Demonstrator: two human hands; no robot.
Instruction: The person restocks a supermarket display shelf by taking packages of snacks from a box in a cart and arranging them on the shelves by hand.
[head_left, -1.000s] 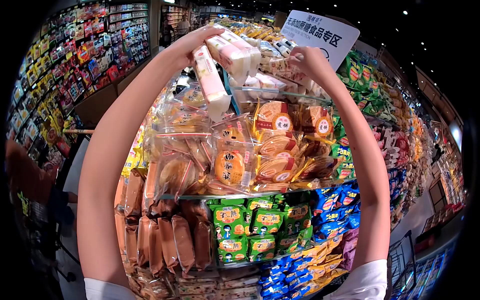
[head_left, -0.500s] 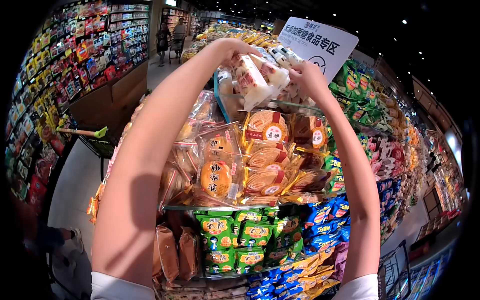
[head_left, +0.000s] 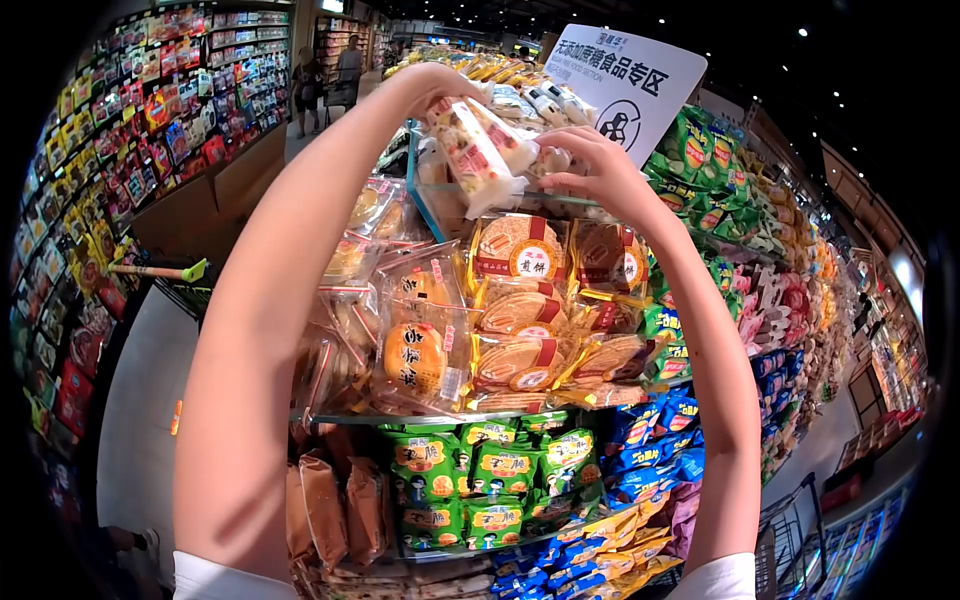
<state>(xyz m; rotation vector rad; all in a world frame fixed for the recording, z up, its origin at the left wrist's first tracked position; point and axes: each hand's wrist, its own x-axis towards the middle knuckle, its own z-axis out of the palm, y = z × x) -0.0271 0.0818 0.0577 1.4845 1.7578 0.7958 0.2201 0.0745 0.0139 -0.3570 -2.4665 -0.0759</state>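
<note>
Two white packs (head_left: 470,155), printed in red, hang tilted near 12 o'clock, above a glass bin (head_left: 414,192). The left hand (head_left: 445,86), just left of 12, grips them by their upper ends, fingers curled over; its fingertips are hidden. The right hand (head_left: 603,166), at 1 o'clock, has its fingers parted and bent towards the packs, holding nothing that shows; whether it touches them, I cannot tell.

The packs look light, their film thin and probably a little slippery. What is inside seems soft enough to dent or crumble, so a broad, gentle hold round the middle should serve better than a pinch at the crimped end.

The bin holds more pale packs, partly hidden by the hands. Below it, a glass-edged shelf carries clear-wrapped crackers (head_left: 522,250) at the centre and bagged round cakes (head_left: 416,355) towards 8 o'clock. In the tier beneath, green packets (head_left: 503,468) are stacked at 6 o'clock, brown packets (head_left: 325,505) stand at 7, and blue packets (head_left: 645,430) lie at 4. A white sign (head_left: 630,85) leans at 1 o'clock, behind the right hand.
</note>
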